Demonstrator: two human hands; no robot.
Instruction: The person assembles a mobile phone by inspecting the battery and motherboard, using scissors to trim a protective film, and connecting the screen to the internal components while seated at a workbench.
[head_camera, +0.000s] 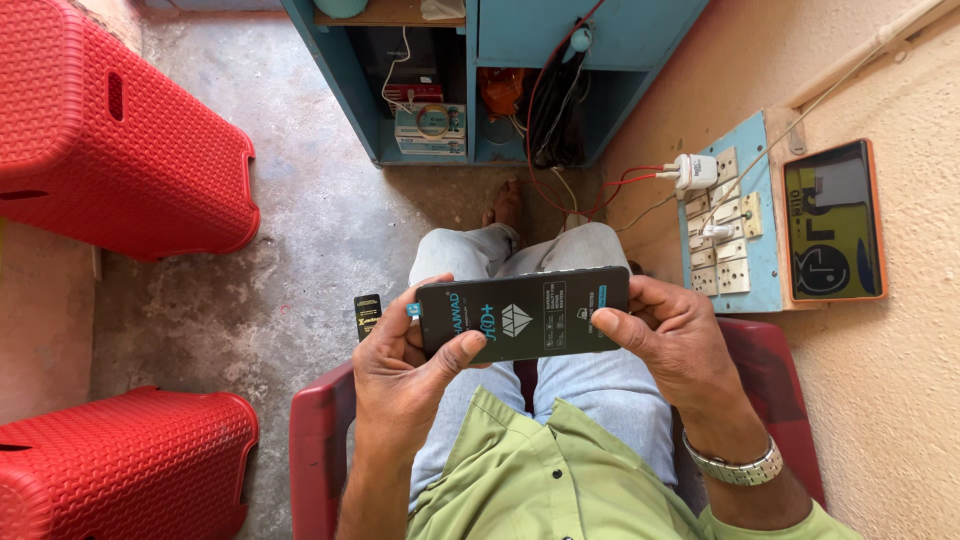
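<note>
Concrete floor (300, 250); left hand (400, 370), right hand (670, 335) hold phone (525, 313).

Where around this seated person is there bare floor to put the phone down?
Bare concrete floor lies between the upper red stool, the lower red stool and the blue cabinet. It is crowded by the wall: wires, switchboard. Both the left hand and the right hand hold the phone.

Concrete floor (300, 250) bears red stools (120, 140).
</note>
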